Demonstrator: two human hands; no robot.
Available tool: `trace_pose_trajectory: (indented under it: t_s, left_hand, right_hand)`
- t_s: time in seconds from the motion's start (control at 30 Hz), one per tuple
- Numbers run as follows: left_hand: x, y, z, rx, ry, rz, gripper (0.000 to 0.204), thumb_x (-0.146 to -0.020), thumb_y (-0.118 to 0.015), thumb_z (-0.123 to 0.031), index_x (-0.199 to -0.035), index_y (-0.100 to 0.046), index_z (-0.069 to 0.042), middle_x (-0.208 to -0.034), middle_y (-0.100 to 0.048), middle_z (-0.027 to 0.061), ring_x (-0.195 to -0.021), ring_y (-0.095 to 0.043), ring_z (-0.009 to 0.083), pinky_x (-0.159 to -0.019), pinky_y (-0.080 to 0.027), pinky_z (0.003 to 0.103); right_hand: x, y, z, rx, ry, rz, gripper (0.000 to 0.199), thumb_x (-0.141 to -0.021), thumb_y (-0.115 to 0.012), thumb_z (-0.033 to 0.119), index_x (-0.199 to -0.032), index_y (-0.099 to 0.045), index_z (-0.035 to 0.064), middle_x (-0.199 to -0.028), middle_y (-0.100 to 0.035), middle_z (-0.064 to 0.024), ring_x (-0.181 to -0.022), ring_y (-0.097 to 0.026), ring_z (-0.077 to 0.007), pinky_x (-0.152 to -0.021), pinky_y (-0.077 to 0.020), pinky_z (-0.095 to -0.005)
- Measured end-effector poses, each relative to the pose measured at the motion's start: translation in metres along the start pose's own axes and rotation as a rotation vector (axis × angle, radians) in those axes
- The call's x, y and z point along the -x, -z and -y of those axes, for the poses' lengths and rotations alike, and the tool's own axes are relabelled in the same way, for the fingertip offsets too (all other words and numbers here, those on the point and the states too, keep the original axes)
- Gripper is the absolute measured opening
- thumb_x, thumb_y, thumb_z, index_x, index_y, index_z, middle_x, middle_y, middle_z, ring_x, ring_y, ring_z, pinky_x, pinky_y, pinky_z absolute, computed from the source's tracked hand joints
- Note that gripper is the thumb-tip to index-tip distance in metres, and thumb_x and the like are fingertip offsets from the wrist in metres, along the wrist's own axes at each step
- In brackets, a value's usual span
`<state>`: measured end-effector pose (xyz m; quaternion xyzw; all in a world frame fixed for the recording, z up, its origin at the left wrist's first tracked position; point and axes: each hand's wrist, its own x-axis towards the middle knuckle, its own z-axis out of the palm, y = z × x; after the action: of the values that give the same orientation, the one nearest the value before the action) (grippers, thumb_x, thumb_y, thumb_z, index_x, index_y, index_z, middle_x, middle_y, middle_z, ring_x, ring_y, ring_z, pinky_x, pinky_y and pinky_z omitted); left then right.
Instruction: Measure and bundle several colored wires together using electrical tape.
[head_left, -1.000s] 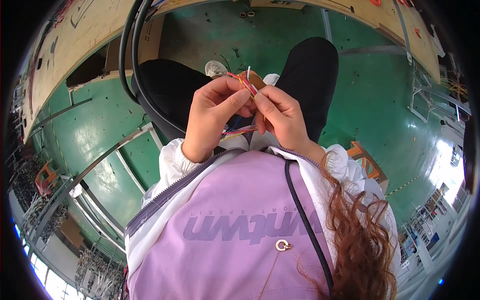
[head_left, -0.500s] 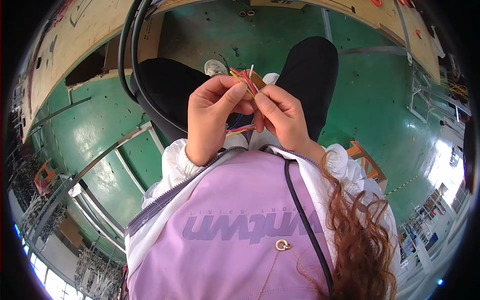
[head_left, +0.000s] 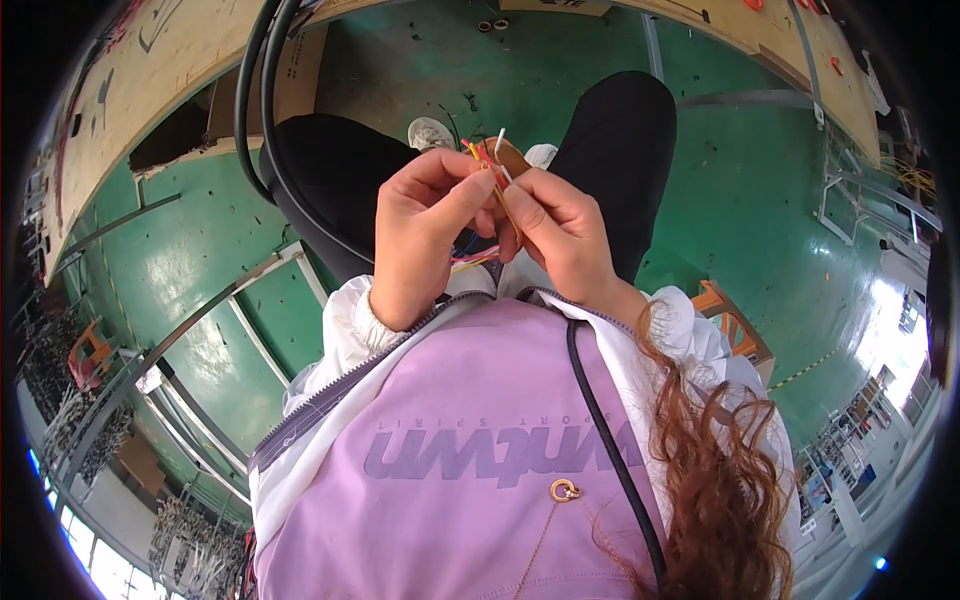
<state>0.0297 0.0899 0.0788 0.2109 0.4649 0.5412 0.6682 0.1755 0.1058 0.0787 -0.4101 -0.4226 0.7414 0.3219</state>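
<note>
My left hand [head_left: 425,230] and my right hand [head_left: 560,235] meet in front of my chest, above my lap in black trousers. Both pinch a small bundle of thin coloured wires [head_left: 490,170], red, yellow and orange, with one white wire tip [head_left: 499,139] sticking up. More coloured wire strands [head_left: 472,260] hang below, between the palms. The fingertips of both hands touch at the bundle. A small brown piece [head_left: 512,157] shows just behind the wires; what it is I cannot tell.
A thick black cable [head_left: 262,150] loops from the wooden workbench [head_left: 170,70] at upper left down across my left thigh. Green floor lies all round. A metal frame [head_left: 240,310] stands at left, an orange stool [head_left: 735,320] at right, white shoes [head_left: 432,131] below.
The hands have stayed in place; the fingers have shifted slightly on the wire bundle, and the white tip stands a little more upright.
</note>
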Motion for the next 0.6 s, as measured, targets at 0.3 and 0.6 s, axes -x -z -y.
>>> trace_pose_trajectory:
  t_s: [0.3, 0.6]
  left_hand:
    - [0.003, -0.001, -0.005, -0.146, -0.017, 0.003, 0.01, -0.082, -0.06, -0.006, -0.085, -0.06, 0.003, -0.074, -0.062, 0.0044, -0.064, -0.058, 0.0078, -0.059, -0.048, 0.019]
    - [0.001, 0.004, -0.005, -0.167, -0.001, 0.039, 0.01, -0.082, -0.06, -0.007, -0.085, -0.061, 0.003, -0.074, -0.063, 0.006, -0.065, -0.06, 0.009, -0.061, -0.049, 0.02]
  right_hand:
    - [-0.001, 0.001, 0.0, 0.054, 0.0, 0.001, 0.02, -0.091, -0.049, 0.015, -0.077, -0.054, 0.0017, -0.062, -0.05, 0.0015, -0.05, -0.043, -0.0034, -0.046, -0.033, -0.0187]
    - [0.0, -0.003, -0.001, 0.134, 0.035, -0.044, 0.021, -0.092, -0.048, 0.016, -0.077, -0.053, 0.002, -0.058, -0.05, 0.0009, -0.046, -0.043, -0.004, -0.041, -0.0318, -0.0203]
